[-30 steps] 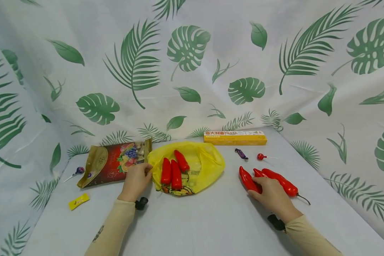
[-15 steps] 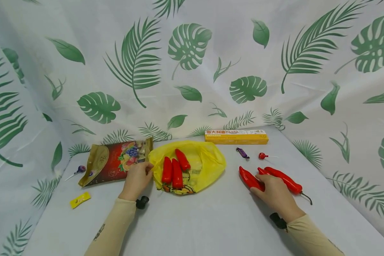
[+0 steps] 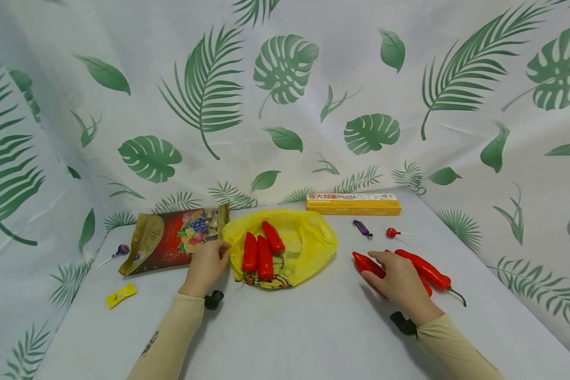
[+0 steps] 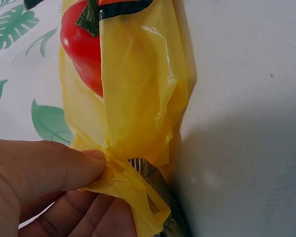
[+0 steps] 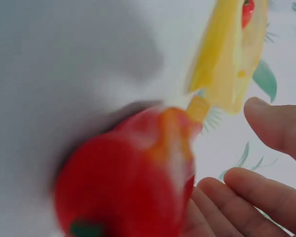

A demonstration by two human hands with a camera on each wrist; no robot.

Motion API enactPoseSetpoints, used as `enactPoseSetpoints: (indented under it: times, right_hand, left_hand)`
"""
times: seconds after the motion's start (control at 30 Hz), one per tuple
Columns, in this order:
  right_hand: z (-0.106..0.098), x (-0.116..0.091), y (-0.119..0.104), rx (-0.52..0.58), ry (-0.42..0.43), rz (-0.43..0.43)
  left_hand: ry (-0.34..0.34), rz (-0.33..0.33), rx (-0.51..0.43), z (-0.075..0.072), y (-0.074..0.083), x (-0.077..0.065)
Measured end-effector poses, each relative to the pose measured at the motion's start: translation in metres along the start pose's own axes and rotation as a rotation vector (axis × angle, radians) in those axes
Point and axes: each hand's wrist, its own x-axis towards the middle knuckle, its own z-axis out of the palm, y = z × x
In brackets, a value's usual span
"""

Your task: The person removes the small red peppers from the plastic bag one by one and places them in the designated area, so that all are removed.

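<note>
My left hand (image 3: 208, 268) pinches the left edge of a yellow plastic bag (image 3: 317, 240) between thumb and fingers; the left wrist view shows the gathered plastic (image 4: 121, 180) under the thumb. Three red chili peppers (image 3: 249, 253) lie at the bag's mouth. Over on the right, my right hand (image 3: 401, 282) is spread above a red chili pepper (image 3: 367, 264), its thumb and fingers apart. In the right wrist view that hand's fingers (image 5: 266, 195) are loose beside a blurred red pepper (image 5: 123, 182). Another chili (image 3: 427, 287) is mostly hidden under the hand, and one more (image 3: 423, 266) lies beyond it.
A red and gold candy bag (image 3: 171, 240) lies left of the yellow bag, a pasta box (image 3: 353, 205) along the back. Small sweets lie around: a purple wrapped candy (image 3: 362, 228), a red lollipop (image 3: 392, 233), a dark lollipop (image 3: 122, 249) and a yellow packet (image 3: 121, 295).
My right hand has shifted slightly left and spread its thumb and fingers wider over the nearest chili, whose tip has moved a little left. The left hand keeps its pinch on the bag.
</note>
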Motion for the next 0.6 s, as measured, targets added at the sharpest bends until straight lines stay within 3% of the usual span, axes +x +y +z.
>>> enactPoseSetpoints:
  times: [0.27, 0.6]
  right_hand:
    - [0.016, 0.018, -0.022, 0.092, -0.008, -0.057]
    - [0.049, 0.050, -0.065, 0.230, -0.057, -0.088]
  left_hand:
    - [0.014, 0.001, -0.006, -0.001, 0.000, 0.000]
    - [0.004, 0.000, 0.002, 0.001, 0.000, -0.001]
